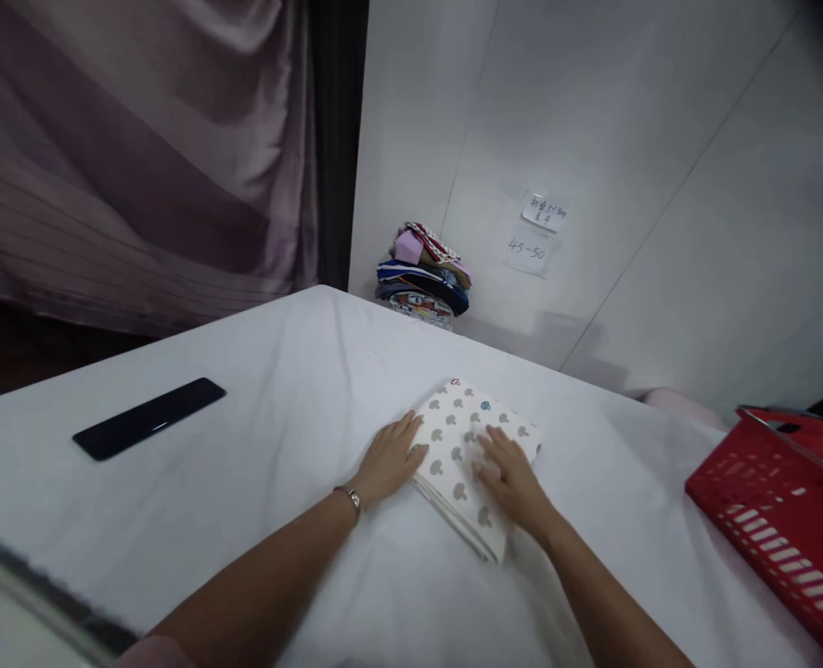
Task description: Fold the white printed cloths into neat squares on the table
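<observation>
A folded white cloth (445,431) printed with grey mushroom-like shapes and a few small coloured marks lies flat on the white-covered table (278,557). At its left edge, my left hand (390,457) rests with fingers stretched out, the fingertips touching the cloth. My right hand (512,478) lies on top of the cloth's right part, fingers spread and slightly blurred. Several layers show along the near folded edge. A bracelet or watch (351,499) circles my left wrist. Neither hand grips the cloth.
A black phone-like slab (150,419) lies on the table's left side. At the right edge stands a red plastic basket (773,501) with metal handles. Folded clothes are stacked (421,274) beyond the far edge, by a wall bearing paper notes (528,249). A pinkish curtain (139,167) hangs at left.
</observation>
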Motion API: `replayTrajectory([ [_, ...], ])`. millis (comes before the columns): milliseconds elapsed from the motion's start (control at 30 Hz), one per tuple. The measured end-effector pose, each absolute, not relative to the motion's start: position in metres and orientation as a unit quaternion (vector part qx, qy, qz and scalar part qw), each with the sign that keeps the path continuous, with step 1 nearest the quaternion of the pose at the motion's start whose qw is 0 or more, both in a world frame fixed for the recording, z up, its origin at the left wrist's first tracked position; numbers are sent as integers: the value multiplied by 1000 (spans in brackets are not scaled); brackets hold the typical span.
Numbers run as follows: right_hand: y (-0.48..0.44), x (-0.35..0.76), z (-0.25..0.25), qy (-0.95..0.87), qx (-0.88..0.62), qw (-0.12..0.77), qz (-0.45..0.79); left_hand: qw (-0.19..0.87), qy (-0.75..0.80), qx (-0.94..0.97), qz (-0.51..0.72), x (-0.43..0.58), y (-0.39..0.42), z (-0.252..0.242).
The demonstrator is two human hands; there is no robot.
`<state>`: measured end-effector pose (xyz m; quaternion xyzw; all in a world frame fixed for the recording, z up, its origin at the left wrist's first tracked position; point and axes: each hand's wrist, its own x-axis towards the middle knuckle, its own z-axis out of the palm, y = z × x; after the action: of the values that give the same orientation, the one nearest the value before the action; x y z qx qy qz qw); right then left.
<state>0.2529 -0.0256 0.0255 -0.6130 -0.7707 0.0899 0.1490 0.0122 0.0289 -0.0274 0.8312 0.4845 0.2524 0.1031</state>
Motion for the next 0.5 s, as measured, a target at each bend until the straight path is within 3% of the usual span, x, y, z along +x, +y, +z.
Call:
replayTrajectory([
  [133,14,278,20,-698,-704,130,13,106,486,831,250,12,30,-27],
  [333,33,300,-15,-655,-750,91,28,111,491,828,246,12,30,-28],
  [500,34,301,-7,-658,-749,69,35,116,493,825,251,13,30,-28],
])
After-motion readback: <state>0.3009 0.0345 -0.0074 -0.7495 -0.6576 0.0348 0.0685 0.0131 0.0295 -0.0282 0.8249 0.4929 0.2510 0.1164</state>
